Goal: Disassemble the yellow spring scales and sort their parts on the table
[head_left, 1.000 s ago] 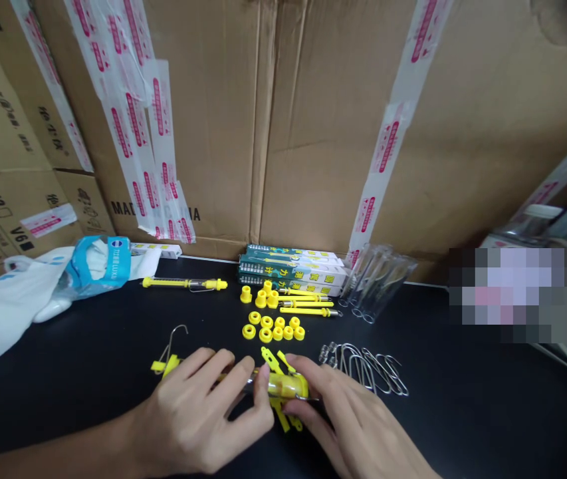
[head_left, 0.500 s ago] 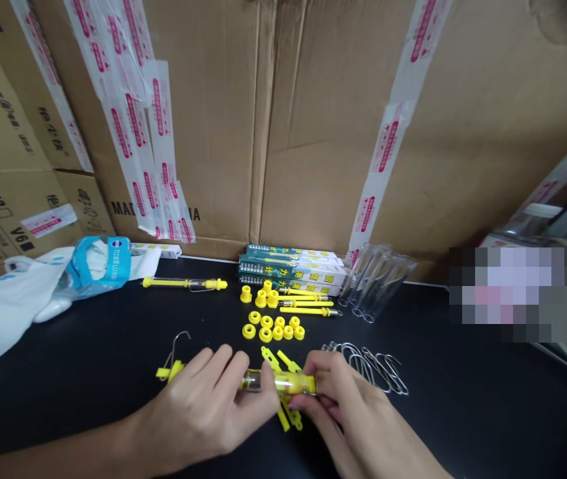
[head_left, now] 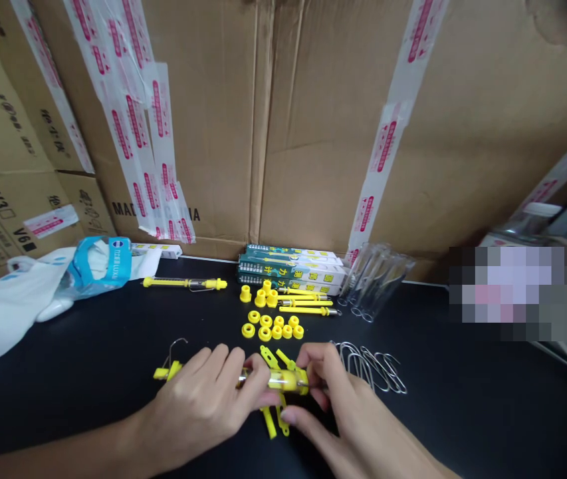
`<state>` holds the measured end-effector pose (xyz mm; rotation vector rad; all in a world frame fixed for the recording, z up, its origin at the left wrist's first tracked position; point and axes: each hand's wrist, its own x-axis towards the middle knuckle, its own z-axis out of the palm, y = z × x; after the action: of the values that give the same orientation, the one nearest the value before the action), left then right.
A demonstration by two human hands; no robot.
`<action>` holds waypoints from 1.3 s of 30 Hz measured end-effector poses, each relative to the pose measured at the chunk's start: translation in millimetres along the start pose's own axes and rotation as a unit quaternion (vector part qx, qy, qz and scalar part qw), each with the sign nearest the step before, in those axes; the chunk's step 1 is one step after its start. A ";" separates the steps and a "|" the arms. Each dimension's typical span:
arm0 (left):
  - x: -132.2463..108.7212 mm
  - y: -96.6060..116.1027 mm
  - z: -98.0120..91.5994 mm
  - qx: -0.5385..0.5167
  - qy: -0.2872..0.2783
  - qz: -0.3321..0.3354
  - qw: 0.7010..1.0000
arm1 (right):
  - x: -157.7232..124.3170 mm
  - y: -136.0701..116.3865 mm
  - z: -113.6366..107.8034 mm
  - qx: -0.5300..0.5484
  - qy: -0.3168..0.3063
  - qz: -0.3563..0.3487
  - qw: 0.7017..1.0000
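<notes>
clear plastic tube (head_left: 288, 380) sits clamped level between left grip (head_left: 198, 406) and right grip (head_left: 338, 416), seemingly to keep it steady.

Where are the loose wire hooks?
Head view: the wire hooks lie on the black table, right of the right hand, below the glass tubes.

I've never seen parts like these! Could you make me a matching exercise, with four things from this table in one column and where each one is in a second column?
Things:
1. Wire hooks
2. Yellow rings
3. Loose clear tubes
4. Yellow-capped clear tube

Places:
A. Held between the left hand and right hand
B. Just right of the printed boxes
C. Just in front of those boxes
D. In a tangled pile right of the hands

Pairs: 1-D, 2-C, 3-B, 4-A
</notes>
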<state>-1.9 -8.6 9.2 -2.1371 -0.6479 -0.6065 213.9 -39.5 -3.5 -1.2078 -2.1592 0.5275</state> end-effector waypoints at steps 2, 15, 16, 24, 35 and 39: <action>0.3 0.6 0.5 0.000 0.002 0.001 1.000 | 0.2 1.6 -0.2 0.089 -0.019 0.045 0.995; 0.6 3.0 -0.1 0.020 -0.014 -0.007 1.000 | -0.8 0.7 5.5 0.156 0.033 0.075 0.984; 0.4 3.1 0.3 0.020 -0.017 -0.009 1.000 | -0.7 0.5 6.2 0.151 0.039 0.077 0.985; 0.8 2.8 1.4 0.015 -0.016 -0.012 1.000 | 1.8 0.9 9.4 0.089 0.069 0.070 0.991; -0.3 4.9 2.3 0.018 -0.023 -0.018 0.999 | 1.1 2.9 10.8 0.040 0.073 0.060 0.995; -2.1 4.9 3.5 0.025 -0.034 -0.021 0.999 | 2.4 8.9 12.0 0.048 0.054 0.054 0.996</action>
<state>0.3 -8.9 3.2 -2.1087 -0.7410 -0.5359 210.4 -33.5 -16.9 -1.2765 -1.9652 0.5911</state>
